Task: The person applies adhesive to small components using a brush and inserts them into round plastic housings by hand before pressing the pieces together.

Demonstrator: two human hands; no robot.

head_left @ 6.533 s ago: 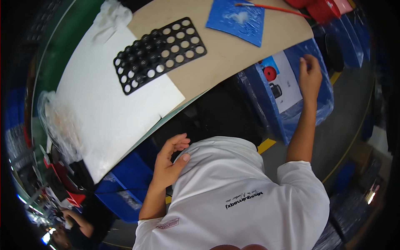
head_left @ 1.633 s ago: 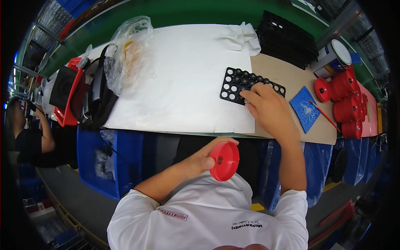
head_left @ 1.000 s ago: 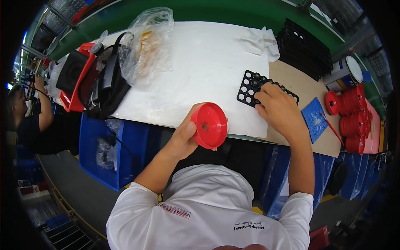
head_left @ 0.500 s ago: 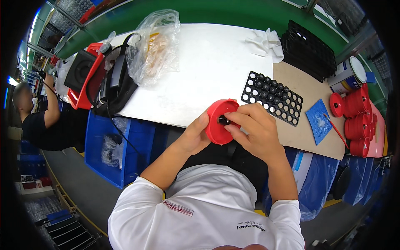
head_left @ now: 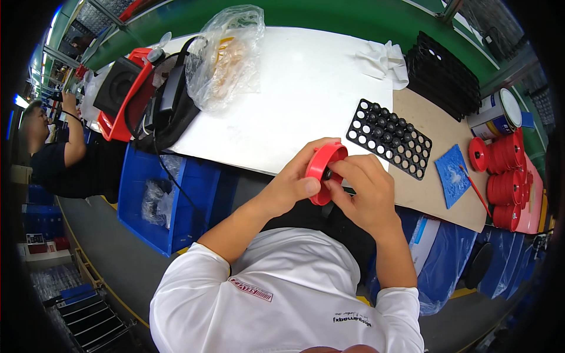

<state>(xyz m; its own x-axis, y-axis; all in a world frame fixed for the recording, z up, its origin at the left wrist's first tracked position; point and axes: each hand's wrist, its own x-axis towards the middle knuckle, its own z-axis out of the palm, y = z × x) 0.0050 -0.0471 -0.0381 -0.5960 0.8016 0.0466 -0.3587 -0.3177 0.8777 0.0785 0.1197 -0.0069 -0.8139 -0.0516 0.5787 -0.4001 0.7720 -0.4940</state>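
My left hand (head_left: pixel 292 183) is closed round the side of a red, shallow, round plastic part (head_left: pixel 318 165), which stands tilted on edge above the table's front edge. A small black knob-like piece (head_left: pixel 328 174) sits at the middle of its hollow side. The thumb and fingers of my right hand (head_left: pixel 371 191) pinch at that black piece and partly hide it. Beyond my right hand lies a black tray (head_left: pixel 406 169) with rows of round holes, several of them holding black pieces like this one.
Stacked red round parts (head_left: pixel 505 189) stand at the right, near a blue pad (head_left: pixel 452 173) with a red stick (head_left: pixel 474 189) and a metal can (head_left: pixel 497 115). Black trays (head_left: pixel 444 76) are piled behind. A clear plastic bag (head_left: pixel 232 59) and a blue bin (head_left: pixel 132 206) are at left.
The red part has turned from facing up to nearly on edge, its hollow side toward my right hand. My right fingers stay at the black piece.
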